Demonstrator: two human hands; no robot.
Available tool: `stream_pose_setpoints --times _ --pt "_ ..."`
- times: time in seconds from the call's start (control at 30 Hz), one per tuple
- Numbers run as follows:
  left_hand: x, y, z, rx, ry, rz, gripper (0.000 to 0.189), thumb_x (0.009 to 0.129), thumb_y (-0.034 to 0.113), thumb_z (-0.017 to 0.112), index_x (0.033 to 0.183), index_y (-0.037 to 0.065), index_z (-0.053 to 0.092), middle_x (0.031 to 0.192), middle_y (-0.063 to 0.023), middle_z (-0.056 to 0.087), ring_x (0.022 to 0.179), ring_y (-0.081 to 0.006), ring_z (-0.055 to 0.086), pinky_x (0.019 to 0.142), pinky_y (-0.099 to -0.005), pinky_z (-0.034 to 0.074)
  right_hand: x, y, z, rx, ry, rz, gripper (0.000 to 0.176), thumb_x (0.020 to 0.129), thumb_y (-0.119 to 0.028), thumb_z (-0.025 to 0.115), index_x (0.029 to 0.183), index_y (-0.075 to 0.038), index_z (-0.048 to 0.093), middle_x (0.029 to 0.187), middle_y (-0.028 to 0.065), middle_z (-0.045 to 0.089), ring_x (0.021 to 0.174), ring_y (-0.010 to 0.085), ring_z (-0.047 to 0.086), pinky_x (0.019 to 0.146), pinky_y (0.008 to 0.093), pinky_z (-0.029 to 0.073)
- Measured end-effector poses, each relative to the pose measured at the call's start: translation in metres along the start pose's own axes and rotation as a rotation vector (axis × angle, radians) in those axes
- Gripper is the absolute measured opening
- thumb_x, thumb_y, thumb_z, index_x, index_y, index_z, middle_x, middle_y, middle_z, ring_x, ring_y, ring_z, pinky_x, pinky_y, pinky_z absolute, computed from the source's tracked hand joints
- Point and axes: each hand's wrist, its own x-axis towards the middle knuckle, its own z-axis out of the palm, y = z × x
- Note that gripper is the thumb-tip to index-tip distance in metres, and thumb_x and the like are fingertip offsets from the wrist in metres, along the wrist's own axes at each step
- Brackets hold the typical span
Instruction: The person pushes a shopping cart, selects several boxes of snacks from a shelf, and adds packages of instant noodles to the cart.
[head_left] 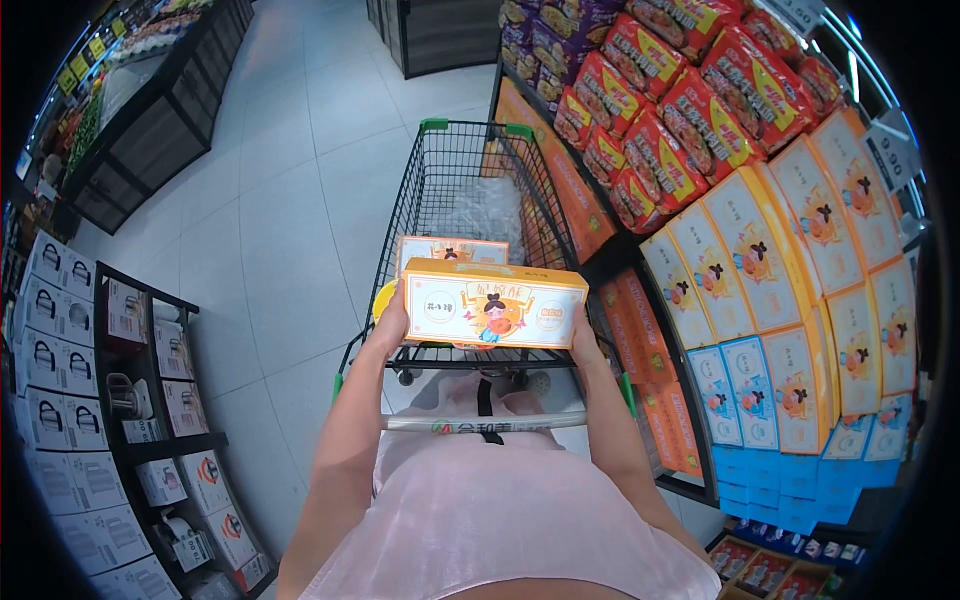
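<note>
Between my two hands I hold an orange and white pastry box [495,305] with a cartoon figure on its front. My left hand [394,318] grips its left end and my right hand [584,335] its right end; some fingers are hidden behind it. The box is above the near end of a black wire shopping cart [410,190] with green corners. Just beyond it in the cart stands a similar box [455,250], partly covered by the held one. A yellow round item [384,300] shows beside my left hand. Clear plastic packaging [487,215] lies farther inside the cart.
On the right, a display carries stacked orange and blue pastry boxes [755,270] and red noodle packs [690,110]. To the left stands a black shelf [150,390] of boxed kettles. The cart handle [480,424] is against my front. Pale floor tiles [270,200] run ahead.
</note>
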Motion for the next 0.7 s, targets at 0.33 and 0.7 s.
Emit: stream_pose_setpoints --times 0.33,0.7 --pt "0.004 -0.005 -0.002 0.057 0.001 0.06 0.069 0.098 0.058 0.021 0.134 0.005 0.048 0.12 -0.0145 0.059 0.102 -0.0184 0.062 0.082 -0.0318 0.052 0.006 0.011 -0.011 0.049 -0.026 -0.04 0.053 0.102 -0.04 0.03 0.141 -0.004 0.034 0.137 0.0095 0.047 0.124 0.0191 0.047 0.105 0.032 0.035" --pt "0.004 -0.005 -0.002 0.066 0.0 0.041 0.069 0.098 0.058 0.022 0.136 0.005 0.047 0.122 -0.0145 0.058 0.104 -0.0186 0.061 0.084 -0.0311 0.05 0.003 0.007 -0.008 0.029 -0.03 -0.041 0.052 0.102 -0.039 0.03 0.141 -0.004 0.033 0.137 0.0095 0.046 0.125 0.019 0.046 0.105 0.032 0.035"
